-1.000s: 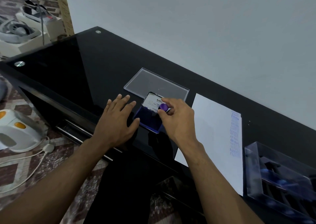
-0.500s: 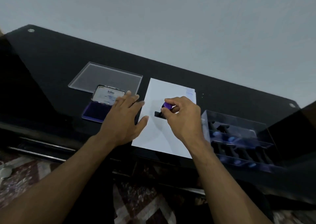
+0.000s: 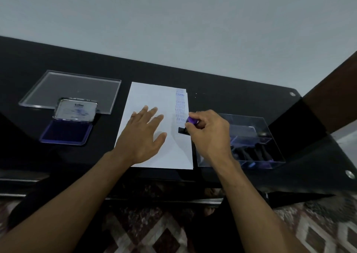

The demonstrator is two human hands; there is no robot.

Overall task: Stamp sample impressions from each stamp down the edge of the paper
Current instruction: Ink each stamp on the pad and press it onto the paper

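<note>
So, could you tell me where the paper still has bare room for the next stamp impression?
Bare edge lies on the paper below the stamp, toward its near corner. Above, the impressions crowd the edge.

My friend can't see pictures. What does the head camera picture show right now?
A person's right hand holds a purple-topped stamp at the right edge of a white paper, just below a column of purple impressions. The left hand lies flat on the paper; an open ink pad sits left, a clear stamp box right.

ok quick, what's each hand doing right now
Left hand: open, flat on the paper.
Right hand: gripping the stamp at the paper's right edge.
</note>
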